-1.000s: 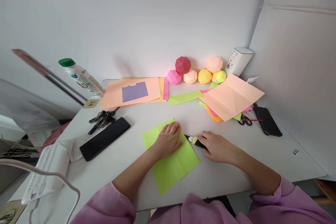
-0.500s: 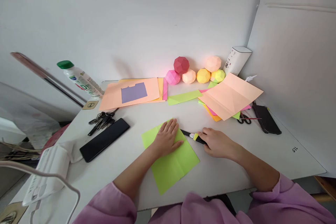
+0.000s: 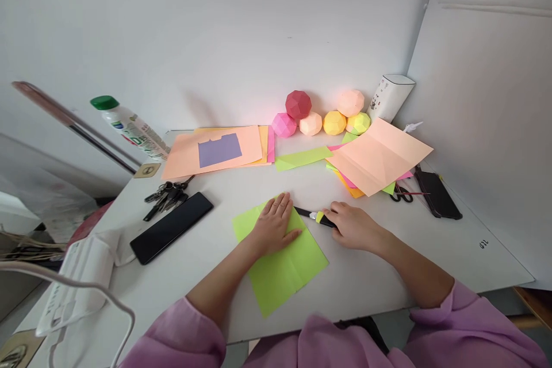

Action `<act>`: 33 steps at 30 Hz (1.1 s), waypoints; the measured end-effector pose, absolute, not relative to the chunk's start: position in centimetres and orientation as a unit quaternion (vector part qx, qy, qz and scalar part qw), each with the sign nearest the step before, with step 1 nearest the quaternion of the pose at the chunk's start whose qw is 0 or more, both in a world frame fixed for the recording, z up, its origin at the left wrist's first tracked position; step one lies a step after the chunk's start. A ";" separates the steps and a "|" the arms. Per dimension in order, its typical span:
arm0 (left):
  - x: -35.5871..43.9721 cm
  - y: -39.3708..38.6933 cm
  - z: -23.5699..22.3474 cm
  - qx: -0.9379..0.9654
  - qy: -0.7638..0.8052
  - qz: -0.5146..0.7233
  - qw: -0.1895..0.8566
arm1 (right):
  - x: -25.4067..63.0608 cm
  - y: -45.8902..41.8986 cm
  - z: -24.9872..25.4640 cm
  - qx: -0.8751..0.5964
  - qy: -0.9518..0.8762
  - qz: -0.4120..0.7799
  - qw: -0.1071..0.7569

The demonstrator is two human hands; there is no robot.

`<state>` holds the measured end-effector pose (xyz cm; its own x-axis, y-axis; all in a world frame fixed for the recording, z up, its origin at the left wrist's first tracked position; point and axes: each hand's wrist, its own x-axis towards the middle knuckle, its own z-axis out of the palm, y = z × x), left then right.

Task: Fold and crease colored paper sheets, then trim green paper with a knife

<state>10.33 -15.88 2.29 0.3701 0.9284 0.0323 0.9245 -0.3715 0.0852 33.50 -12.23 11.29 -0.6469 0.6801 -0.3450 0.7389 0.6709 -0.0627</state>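
Note:
A creased sheet of green paper (image 3: 287, 279) lies at an angle on the white table. My left hand (image 3: 274, 227) rests flat on it, fingers stretched towards its far corner. My right hand (image 3: 351, 226) is closed round the handle of a utility knife (image 3: 319, 217), black with a yellow-green part. Its dark blade points left, and the tip reaches the paper's upper right edge beside my left fingertips. Whether the blade is under the sheet or just against its edge, I cannot tell.
Behind are paper stacks (image 3: 181, 158), a green strip (image 3: 302, 158), faceted paper balls (image 3: 298, 104) and folded peach paper (image 3: 379, 155). Scissors (image 3: 402, 195) and a black phone (image 3: 439, 195) lie right; keys (image 3: 168, 198), another phone (image 3: 171, 228), a bottle (image 3: 133, 129) and a power strip (image 3: 75, 284) left.
My right hand and the knife have moved slightly away from me, further up along the paper's edge. My left hand stays pressed on the sheet.

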 end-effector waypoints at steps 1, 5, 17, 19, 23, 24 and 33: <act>10.3 -15.9 2.3 0.827 0.560 0.040 0.026 | 33.4 -12.2 11.3 0.392 0.902 -0.102 0.147; 10.1 -15.7 2.2 0.826 0.560 0.047 0.030 | 32.9 -12.2 10.8 0.382 0.909 -0.102 0.133; 10.1 -15.5 2.5 0.812 0.577 0.038 0.071 | 32.7 -11.4 10.6 0.392 0.907 -0.091 0.127; 10.0 -15.5 2.3 0.812 0.577 0.042 0.072 | 32.5 -11.3 10.5 0.391 0.908 -0.088 0.122; 9.9 -15.5 2.0 0.812 0.576 0.057 0.072 | 32.6 -11.1 10.4 0.398 0.906 -0.079 0.120; 9.9 -15.5 1.9 0.812 0.576 0.059 0.074 | 32.6 -10.9 10.4 0.401 0.904 -0.080 0.122; 10.0 -15.5 2.3 0.804 0.581 0.049 0.114 | 32.3 -10.4 10.1 0.403 0.905 -0.073 0.115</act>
